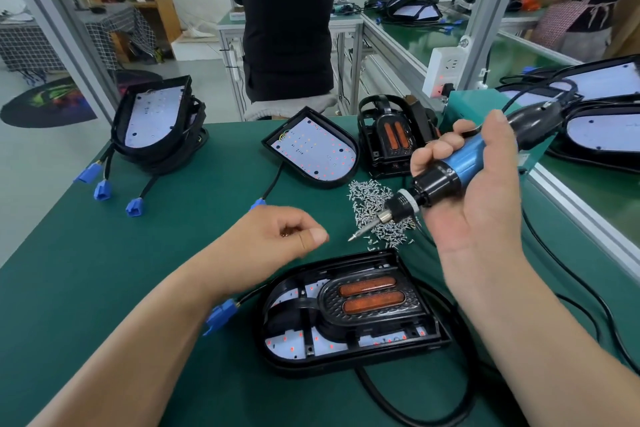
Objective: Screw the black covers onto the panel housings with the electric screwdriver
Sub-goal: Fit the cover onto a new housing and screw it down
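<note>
Right hand (pixel 474 191) wrapped round screwdriver (pixel 450 177), bit pointing down-left, tip over near edge of screws (pixel 377 211). Left hand (pixel 277 239) curled, thumb on forefinger, pinching small bright bit, likely screw (pixel 284 234). Cover (pixel 367 314) seated in housing (pixel 277 354), near-centre of surface (pixel 104 270), just nearer than both hands. Long axis left-right, round end left. Right hand closer. Cable (pixel 372 392) loops near-right of housing; open room left.

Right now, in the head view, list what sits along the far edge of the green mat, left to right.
From the left: stack of panel housings → open panel housing with its LED board showing → stack of black covers → teal box.
</note>
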